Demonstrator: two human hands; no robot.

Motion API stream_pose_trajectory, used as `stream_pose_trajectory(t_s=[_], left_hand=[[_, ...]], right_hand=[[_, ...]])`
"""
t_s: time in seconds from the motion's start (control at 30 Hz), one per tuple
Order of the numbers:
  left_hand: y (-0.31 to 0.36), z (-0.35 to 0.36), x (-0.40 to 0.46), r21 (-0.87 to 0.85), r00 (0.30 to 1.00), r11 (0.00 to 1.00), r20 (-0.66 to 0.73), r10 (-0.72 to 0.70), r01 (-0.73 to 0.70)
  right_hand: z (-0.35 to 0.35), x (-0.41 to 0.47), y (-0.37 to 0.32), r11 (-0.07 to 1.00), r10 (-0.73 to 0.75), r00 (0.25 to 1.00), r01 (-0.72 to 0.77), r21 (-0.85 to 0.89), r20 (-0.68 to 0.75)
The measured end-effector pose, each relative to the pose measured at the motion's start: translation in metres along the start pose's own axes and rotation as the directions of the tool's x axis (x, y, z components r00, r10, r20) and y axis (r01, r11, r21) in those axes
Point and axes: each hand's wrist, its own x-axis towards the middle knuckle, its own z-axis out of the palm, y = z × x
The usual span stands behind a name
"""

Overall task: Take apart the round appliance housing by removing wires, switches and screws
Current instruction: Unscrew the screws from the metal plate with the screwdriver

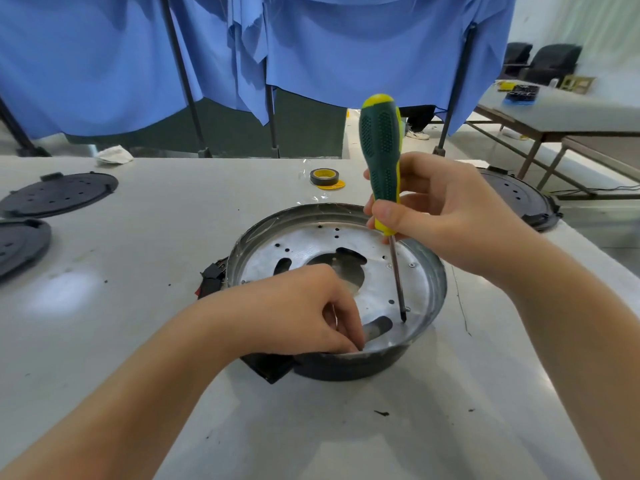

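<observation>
The round metal appliance housing (431,271) sits on the white table, open side up, its silver inner plate full of holes. My right hand (446,216) grips a green and yellow screwdriver (380,157) held upright, its tip resting on a screw (406,310) near the plate's front rim. My left hand (304,306) reaches inside the housing at the front, fingers curled against the rim beside a dark curved slot (379,328). A black switch block (212,278) with wires sticks out on the housing's left side.
Two black round covers (59,194) lie at the left of the table, and another black cover (519,199) lies at the right edge. A roll of black tape (324,176) sits behind the housing. Blue curtains hang beyond the table. Small debris dots the tabletop.
</observation>
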Motion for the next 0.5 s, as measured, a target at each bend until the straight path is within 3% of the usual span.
stream_pose_trajectory(t_s=[0.3,0.5], left_hand=[[0.014,-0.009,0.013,0.213,0.980,0.977,0.188,-0.063,0.022],[0.020,-0.008,0.016,0.320,0.968,0.947,0.241,-0.075,-0.006]], right_hand=[[0.004,0.001,0.003,1.000,-0.010,1.000,0.010,0.009,0.014],[0.002,0.002,0.004,1.000,-0.002,1.000,0.002,0.005,0.028]])
